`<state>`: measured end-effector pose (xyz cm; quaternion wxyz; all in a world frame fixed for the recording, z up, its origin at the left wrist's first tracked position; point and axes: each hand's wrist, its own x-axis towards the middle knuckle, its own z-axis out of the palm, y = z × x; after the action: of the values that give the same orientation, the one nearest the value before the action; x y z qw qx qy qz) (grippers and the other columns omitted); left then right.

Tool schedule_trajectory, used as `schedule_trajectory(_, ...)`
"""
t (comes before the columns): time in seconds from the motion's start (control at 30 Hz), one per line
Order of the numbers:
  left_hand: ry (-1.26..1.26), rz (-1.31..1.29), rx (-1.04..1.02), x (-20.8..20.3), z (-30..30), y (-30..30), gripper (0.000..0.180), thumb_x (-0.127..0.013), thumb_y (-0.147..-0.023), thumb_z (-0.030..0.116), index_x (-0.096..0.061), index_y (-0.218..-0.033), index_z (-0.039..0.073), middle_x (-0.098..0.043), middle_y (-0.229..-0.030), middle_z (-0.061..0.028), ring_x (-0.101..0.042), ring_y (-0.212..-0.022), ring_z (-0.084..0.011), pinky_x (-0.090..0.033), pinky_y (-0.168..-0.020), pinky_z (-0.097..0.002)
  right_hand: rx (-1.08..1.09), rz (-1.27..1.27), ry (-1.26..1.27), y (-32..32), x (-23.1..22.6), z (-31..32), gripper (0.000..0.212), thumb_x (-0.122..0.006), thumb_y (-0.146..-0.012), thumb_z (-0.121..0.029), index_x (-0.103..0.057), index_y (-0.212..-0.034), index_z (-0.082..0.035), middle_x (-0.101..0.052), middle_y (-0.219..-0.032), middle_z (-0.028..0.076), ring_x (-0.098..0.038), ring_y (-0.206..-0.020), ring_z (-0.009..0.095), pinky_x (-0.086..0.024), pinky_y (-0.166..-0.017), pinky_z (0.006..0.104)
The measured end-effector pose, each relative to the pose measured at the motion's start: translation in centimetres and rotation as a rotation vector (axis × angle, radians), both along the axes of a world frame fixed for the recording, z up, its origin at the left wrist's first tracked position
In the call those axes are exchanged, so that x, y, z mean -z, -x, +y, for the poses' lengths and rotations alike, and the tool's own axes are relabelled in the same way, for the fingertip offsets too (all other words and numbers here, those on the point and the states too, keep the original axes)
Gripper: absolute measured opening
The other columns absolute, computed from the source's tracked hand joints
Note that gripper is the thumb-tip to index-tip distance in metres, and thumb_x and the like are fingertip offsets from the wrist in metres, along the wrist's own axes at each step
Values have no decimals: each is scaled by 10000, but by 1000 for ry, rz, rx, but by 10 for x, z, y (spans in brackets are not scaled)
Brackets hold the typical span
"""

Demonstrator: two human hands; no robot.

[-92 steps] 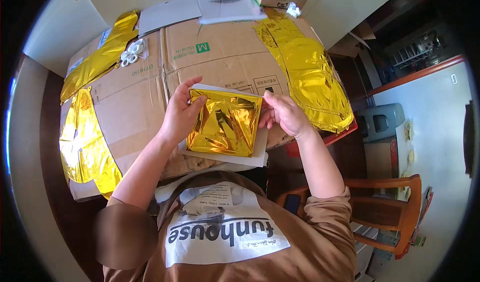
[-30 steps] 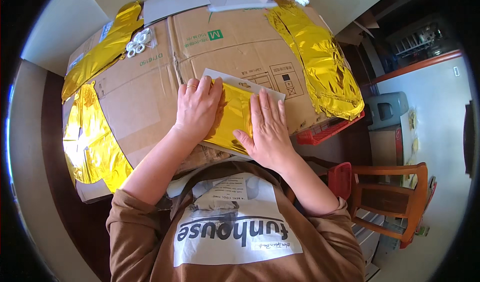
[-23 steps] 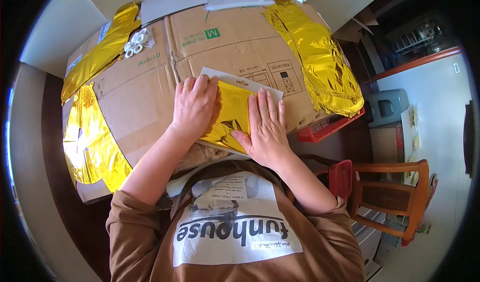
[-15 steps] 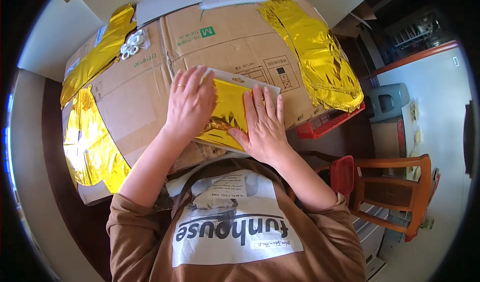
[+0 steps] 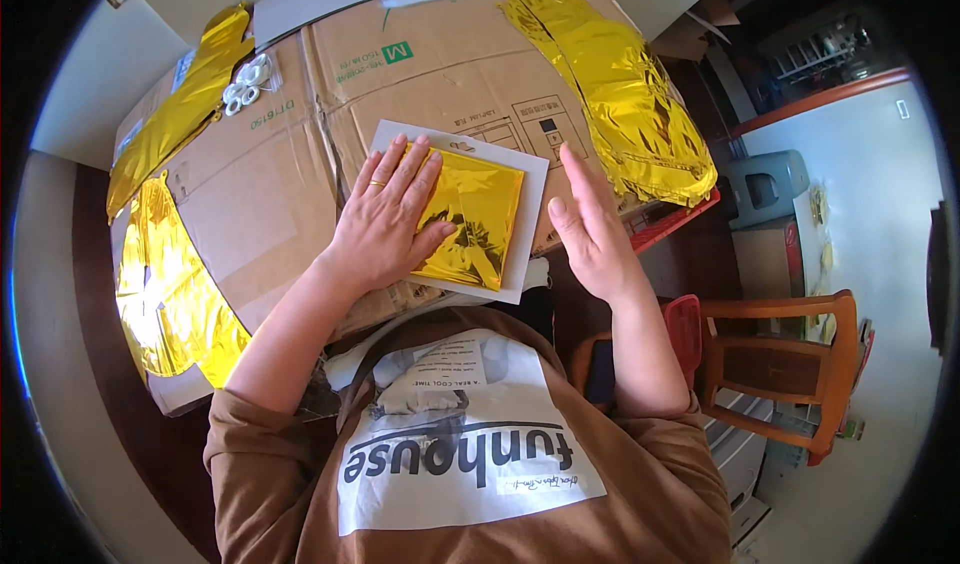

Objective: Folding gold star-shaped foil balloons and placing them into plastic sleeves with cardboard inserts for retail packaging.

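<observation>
A square of folded shiny gold foil (image 5: pixel 480 199) lies on a white card (image 5: pixel 530 219), whose border shows around it. Both rest at the near edge of a large flattened brown cardboard (image 5: pixel 240 184). My left hand (image 5: pixel 390 214) lies flat on the left part of the foil, fingers stretched and a ring on one of them. To the right of the card, my right hand (image 5: pixel 598 234) is raised edge-on, holding nothing, its thumb apart from the straight fingers.
Flat gold foil pieces lie at the right (image 5: pixel 620 104), upper left (image 5: pixel 185 114) and lower left (image 5: pixel 170 274). Small white rings in clear plastic (image 5: pixel 248 84) sit nearby. White sheets (image 5: pixel 320 2) lie at the back. A wooden chair (image 5: pixel 832 364) and blue-grey stool (image 5: pixel 768 186) stand at right.
My right hand has lifted off the foil and moved right. My left hand has flattened onto the foil. The foil lies flatter, with more of the card's border showing.
</observation>
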<state>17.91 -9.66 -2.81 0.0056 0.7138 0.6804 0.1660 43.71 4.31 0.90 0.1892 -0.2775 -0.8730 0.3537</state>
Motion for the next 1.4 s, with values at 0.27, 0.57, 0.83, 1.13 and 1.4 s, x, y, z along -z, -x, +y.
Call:
schedule_trajectory(0.27, 7, 26, -15, -1, 2, 0, 752, -573, -974, 479, -388, -1530, 8, -294, -1640, -186, -209, -1535, -403, -162, -1244, -524, 20, -224, -382, 47, 14, -42, 830, -481, -1025, -496, -206, -1568, 69, -223, -1628, 307, -224, -1524, 437, -114, -1209, 638)
schedule_trajectory(0.57, -68, 21, -41, 3, 2, 7, 719, -551, -980, 492, -438, -1498, 6, -355, -1596, -222, -278, -1498, -436, -224, -1217, -533, 29, -337, -515, 64, 40, -43, 889, -534, -978, -528, -242, -1550, 86, -225, -1620, 322, -186, -1529, 446, -68, -1212, 644)
schedule_trajectory(0.83, 15, -450, -109, -31, 4, 41, 504, -458, -1074, 334, -480, -1459, 10, -514, -1446, -253, -472, -1351, -398, -368, -1135, -439, -163, -350, -541, 67, 32, 1, 881, -536, -973, -551, -281, -1552, 62, -233, -1639, 270, -190, -1540, 401, -73, -1230, 606)
schedule_trajectory(1.13, 27, -452, -89, -41, 0, 64, 420, -461, -1065, 271, -598, -1310, -42, -667, -1208, -237, -597, -1157, -405, -455, -1038, -443, -298, -371, -591, 66, 23, 22, 873, -499, -993, -566, -268, -1560, 56, -230, -1640, 270, -187, -1539, 407, -73, -1240, 578)
schedule_trajectory(1.4, 104, -685, -289, -44, -3, 55, 397, -589, -972, 85, -575, -1343, -55, -686, -1114, -123, -656, -943, -184, -536, -856, -312, -226, -342, -532, 66, 28, -4, 874, -509, -989, -564, -275, -1557, 56, -231, -1635, 281, -192, -1535, 416, -70, -1231, 601)
